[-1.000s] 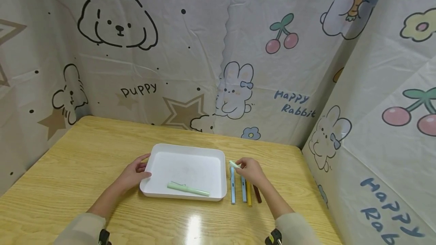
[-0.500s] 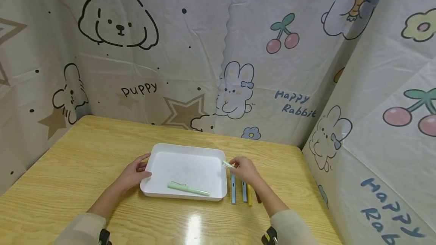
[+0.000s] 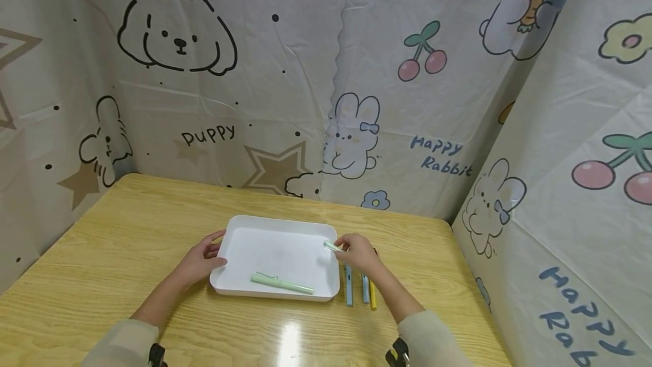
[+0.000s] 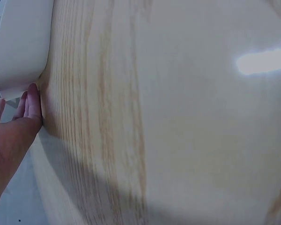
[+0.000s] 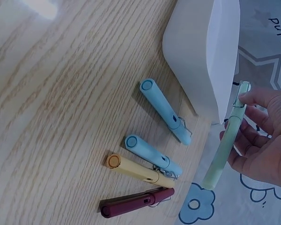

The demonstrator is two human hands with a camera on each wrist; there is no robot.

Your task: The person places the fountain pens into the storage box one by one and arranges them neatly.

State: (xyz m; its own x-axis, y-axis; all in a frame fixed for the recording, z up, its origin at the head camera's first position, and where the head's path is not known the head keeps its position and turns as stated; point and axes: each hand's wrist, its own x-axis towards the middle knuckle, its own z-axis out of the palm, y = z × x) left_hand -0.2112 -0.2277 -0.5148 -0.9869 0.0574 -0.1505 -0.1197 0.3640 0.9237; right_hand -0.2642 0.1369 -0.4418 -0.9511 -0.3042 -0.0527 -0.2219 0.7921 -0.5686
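Green clip pen (image 5: pixel 228 137) is pinched in fingers of right hand (image 3: pixel 358 254), smooth white tray (image 3: pixel 275 248) gripped in those of left hand (image 3: pixel 197 260); maroon pen (image 5: pixel 139 201) is mostly hidden in head view.

The head view looks forward and down over the yellow wooden table (image 3: pixel 153 214) from farthest back, framing the whole white rectangular tray (image 3: pixel 275 254). Both wrist views look from close by, turned sideways; the left shares the tray's left end with the head view, the right its right end.
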